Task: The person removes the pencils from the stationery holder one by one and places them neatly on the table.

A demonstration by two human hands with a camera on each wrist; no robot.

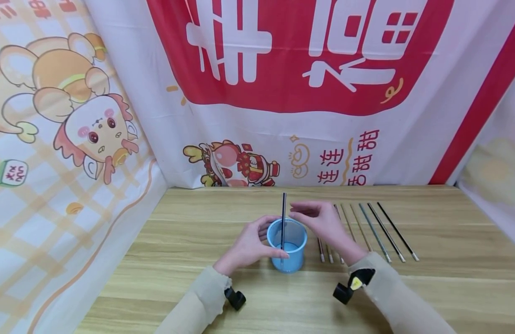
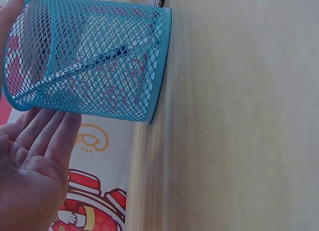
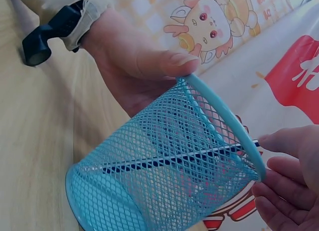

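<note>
A light-blue mesh pen cup stands upright on the wooden table, and a dark striped pencil leans inside it with its upper end above the rim. My left hand holds the cup from the left, its thumb at the near rim and its fingers along the far side. At the right of the rim is my right hand, fingers relaxed, fingertips close beside the pencil's upper end. In the right wrist view the mesh cup shows the pencil slanting down to its base.
Several pencils, among them a blue pencil and a black pencil, lie in a row on the wooden table to the right. My right forearm partly covers that row. A printed cloth hangs along the table's back edge.
</note>
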